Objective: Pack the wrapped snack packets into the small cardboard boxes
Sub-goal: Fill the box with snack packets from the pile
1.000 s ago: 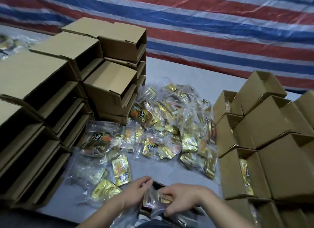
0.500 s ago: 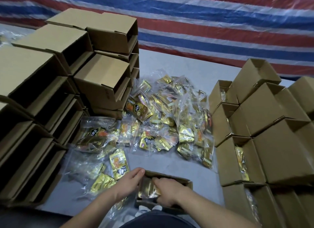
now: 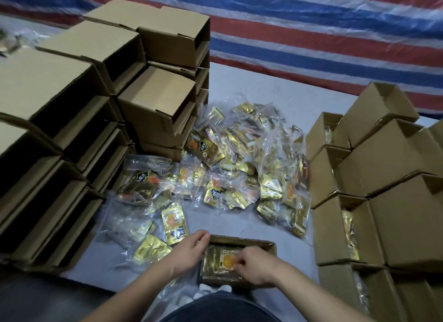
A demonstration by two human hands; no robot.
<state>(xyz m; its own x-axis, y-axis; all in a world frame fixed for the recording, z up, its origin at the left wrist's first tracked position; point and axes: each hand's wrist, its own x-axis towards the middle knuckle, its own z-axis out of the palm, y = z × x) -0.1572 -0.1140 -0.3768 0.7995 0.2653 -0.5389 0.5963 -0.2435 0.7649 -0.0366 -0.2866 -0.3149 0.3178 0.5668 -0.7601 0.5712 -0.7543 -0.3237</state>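
A small open cardboard box [image 3: 254,242] sits on the grey floor right in front of me. Inside it lies a gold wrapped snack packet [image 3: 217,261] in a clear bag. My left hand [image 3: 189,252] grips the box's left wall, thumb at the rim. My right hand [image 3: 254,265] reaches into the box and its curled fingers press on the packet. A loose heap of gold snack packets [image 3: 239,175] in clear bags covers the floor beyond the box.
Stacks of empty open cardboard boxes [image 3: 155,106] rise on the left. Boxes holding packets [image 3: 347,228] are stacked on the right. A red, white and blue striped tarp [image 3: 311,34] lies at the back. My dark-clothed lap [image 3: 215,307] is at the bottom edge.
The packet has gone down from between my hands into the box and now lies flat. My left hand has moved to the box's left wall; my right hand pushes down inside.
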